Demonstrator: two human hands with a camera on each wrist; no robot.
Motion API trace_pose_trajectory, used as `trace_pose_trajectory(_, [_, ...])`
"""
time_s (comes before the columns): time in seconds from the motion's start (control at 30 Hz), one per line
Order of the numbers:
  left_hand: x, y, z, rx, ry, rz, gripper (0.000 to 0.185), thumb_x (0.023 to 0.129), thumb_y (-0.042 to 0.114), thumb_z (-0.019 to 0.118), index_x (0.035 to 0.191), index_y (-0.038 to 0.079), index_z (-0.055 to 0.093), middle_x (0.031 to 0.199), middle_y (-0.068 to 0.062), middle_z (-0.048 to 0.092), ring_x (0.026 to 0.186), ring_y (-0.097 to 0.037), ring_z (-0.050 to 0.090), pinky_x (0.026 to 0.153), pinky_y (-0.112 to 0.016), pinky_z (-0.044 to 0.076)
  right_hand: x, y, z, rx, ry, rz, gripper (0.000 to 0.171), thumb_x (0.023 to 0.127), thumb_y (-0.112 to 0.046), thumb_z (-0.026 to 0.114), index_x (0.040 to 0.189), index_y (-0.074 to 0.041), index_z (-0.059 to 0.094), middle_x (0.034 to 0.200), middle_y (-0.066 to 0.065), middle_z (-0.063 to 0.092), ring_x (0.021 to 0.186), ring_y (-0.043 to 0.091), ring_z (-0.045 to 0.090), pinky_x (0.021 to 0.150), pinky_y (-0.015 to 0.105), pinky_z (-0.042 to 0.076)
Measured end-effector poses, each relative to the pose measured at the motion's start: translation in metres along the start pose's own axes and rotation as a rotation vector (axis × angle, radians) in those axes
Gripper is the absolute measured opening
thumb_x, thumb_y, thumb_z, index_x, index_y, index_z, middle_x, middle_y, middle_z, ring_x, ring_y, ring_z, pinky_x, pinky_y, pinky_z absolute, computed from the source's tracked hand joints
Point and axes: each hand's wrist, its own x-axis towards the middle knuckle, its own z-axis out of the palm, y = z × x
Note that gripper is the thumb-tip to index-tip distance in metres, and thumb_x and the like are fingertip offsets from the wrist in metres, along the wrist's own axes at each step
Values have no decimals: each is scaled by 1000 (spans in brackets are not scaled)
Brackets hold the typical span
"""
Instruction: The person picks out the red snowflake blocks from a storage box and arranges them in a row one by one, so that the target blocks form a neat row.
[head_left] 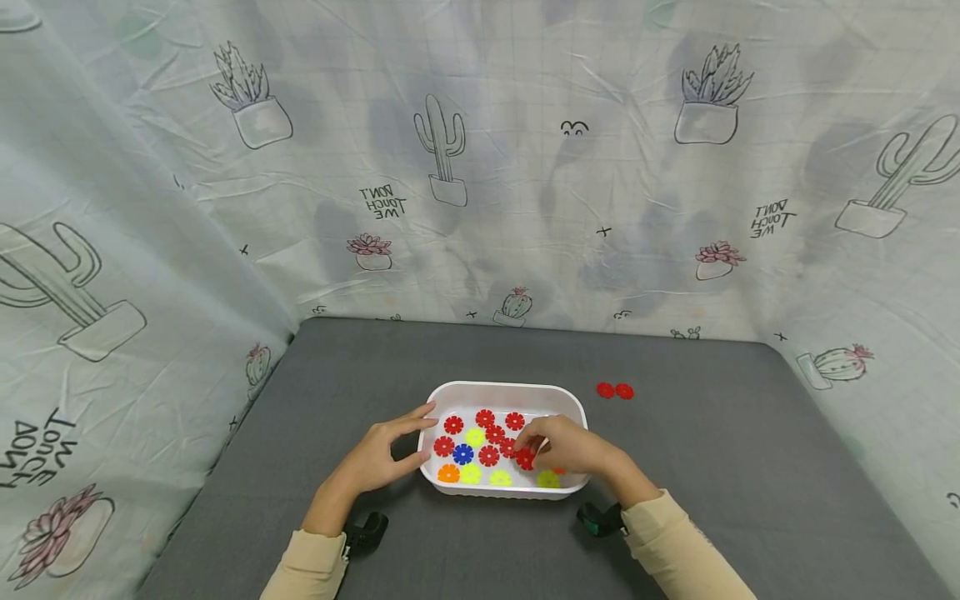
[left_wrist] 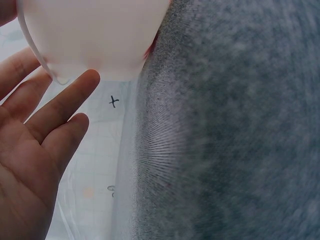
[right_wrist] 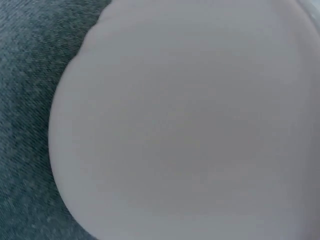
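Head view shows a white oval plastic tray (head_left: 504, 389) sitting on the grey felt-covered table (head_left: 720, 467), near its front middle, with flat plastic flower-shaped discs spread over its floor: several red ones, a blue disc (head_left: 462, 454), an orange disc (head_left: 448, 474) and a few yellow-green ones such as the yellow-green disc (head_left: 475, 437) near the centre. The left hand (head_left: 378, 454) rests against the tray's left end, fingers nearly straight and relaxed, thumb toward the front corner and fingertips along the outer wall; it grips nothing. Left wrist view shows the same: the straight fingers (left_wrist: 60, 107) lie just beside the pale underside and wall of the tray (left_wrist: 95, 35), the fingertips touching or almost touching it. The right hand (head_left: 572, 446) reaches into the tray from the right, its fingers curled down and pinching a red flower-shaped disc (head_left: 525, 458) that lies among the other red pieces in the middle of the tray. Right wrist view is filled almost wholly by the tray's white outer wall (right_wrist: 190, 125), with a strip of grey table at the left; the fingers do not show there. Two more red flower discs (head_left: 615, 390) lie side by side on the table, beyond the tray's right end and apart from it. Beige sleeves (head_left: 675, 542) cover both forearms, and a pale cloth printed with cacti (head_left: 450, 150) hangs behind and to both sides of the table.
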Motion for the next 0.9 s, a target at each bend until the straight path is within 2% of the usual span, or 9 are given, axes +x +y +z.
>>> trace_pose_trajectory(0.23, [-1,-1,2,-6,-5,-21,48,82,34,62,124,12,55,139,0,41,122,-20,46,93,-48,41,-7,12,-5,81,128,-54,22,78,-1,62,97,-12,65,90,-5,63,81,11,55,72,22,49])
trace_pose_trajectory(0.4, [-2,-2,4,-2,0,-11,47,82,35,62,123,12,55,139,-1,41,121,-21,46,93,-49,41,-13,19,-12,182,195,-54,22,80,-5,64,100,-13,65,93,-2,63,84,14,55,77,22,49])
trace_pose_trajectory(0.6, [-4,-3,7,-2,5,-20,48,81,33,64,123,13,55,139,1,41,121,-18,47,93,-47,43,-22,31,-20,311,276,-50,24,82,-8,62,106,-8,62,97,8,64,86,19,58,72,25,53])
trace_pose_trajectory(0.77, [-5,-2,9,21,16,-13,46,80,26,66,123,13,55,139,0,42,123,-20,45,93,-49,42,-32,40,-27,379,387,-3,27,82,-9,62,109,-9,61,99,10,62,84,17,58,70,29,52])
trace_pose_trajectory(0.9, [-6,-2,10,18,15,-13,45,80,25,65,122,13,56,139,-1,42,124,-20,44,94,-50,40,-38,52,-30,472,493,-18,30,82,-10,63,111,-4,59,102,13,60,86,16,59,72,28,53])
